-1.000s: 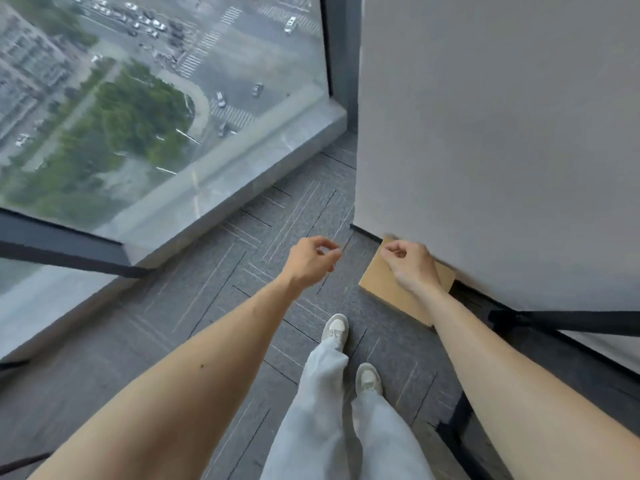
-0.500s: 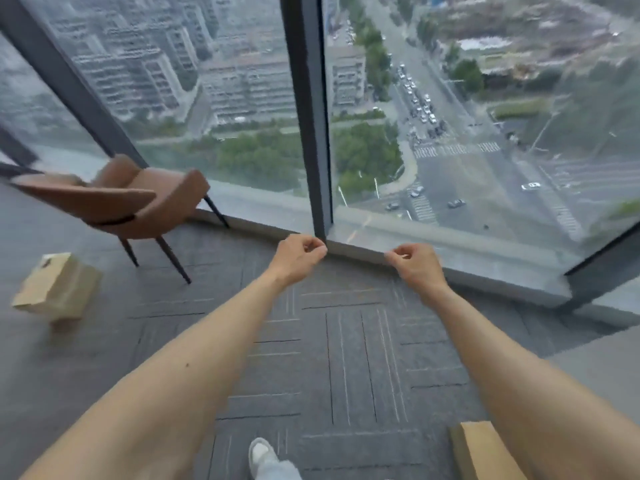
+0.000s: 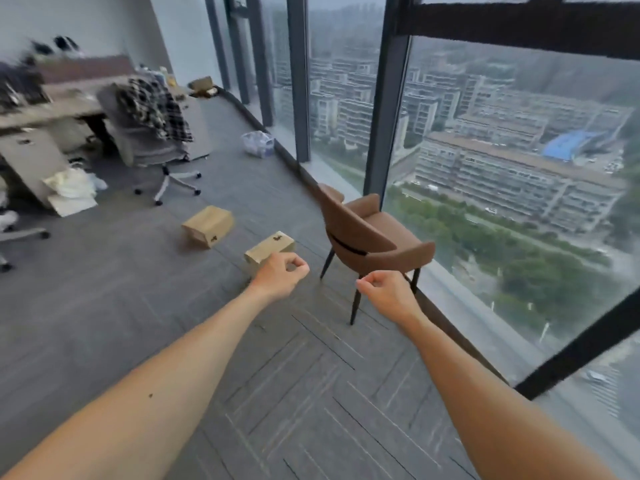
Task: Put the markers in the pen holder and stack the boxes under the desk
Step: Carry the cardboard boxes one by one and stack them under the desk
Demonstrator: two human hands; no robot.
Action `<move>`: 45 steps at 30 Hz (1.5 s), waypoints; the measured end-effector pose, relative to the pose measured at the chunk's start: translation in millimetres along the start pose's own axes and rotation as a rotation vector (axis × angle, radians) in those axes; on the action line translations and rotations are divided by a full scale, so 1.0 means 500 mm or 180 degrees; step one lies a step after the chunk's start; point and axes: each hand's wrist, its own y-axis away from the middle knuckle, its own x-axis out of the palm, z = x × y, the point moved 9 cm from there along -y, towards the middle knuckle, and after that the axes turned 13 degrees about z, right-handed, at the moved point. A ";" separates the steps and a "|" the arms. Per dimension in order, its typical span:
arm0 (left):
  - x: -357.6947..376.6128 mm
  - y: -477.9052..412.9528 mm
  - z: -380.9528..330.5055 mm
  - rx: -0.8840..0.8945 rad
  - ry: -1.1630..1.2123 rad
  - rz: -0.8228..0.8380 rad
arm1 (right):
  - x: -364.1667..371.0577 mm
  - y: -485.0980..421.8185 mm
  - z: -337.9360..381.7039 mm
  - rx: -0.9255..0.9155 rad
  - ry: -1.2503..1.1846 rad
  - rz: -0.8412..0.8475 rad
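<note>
Two small cardboard boxes lie on the grey carpet ahead of me, one farther off (image 3: pixel 207 225) and one nearer (image 3: pixel 272 249). My left hand (image 3: pixel 280 276) is stretched out in front of the nearer box and covers its near corner; its fingers are curled and it holds nothing. My right hand (image 3: pixel 388 294) is held out beside it, also curled and empty, in front of a brown chair's legs. No markers or pen holder can be made out.
A brown chair (image 3: pixel 367 237) stands by the floor-to-ceiling window (image 3: pixel 502 168) on the right. At the back left are a desk (image 3: pixel 52 109), an office chair draped with a plaid garment (image 3: pixel 156 123) and bags (image 3: pixel 71 183) on the floor. Another bag (image 3: pixel 258 143) lies by the window.
The view has swung left, away from the white desk panel and the box beside it, along the window to the room. Both hands stay held out, curled and empty.
</note>
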 end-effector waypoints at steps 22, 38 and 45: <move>-0.391 -0.693 0.332 -0.1094 0.0458 -0.0588 | 0.111 -0.993 0.158 -0.0159 0.0308 0.1068; -0.620 -1.269 0.728 -0.1742 0.0788 -0.0326 | 0.308 -1.724 0.160 0.0355 0.0548 0.1365; -0.616 -1.481 0.889 -0.2176 0.0901 -0.0057 | 0.339 -1.984 0.066 0.0786 0.0656 0.1516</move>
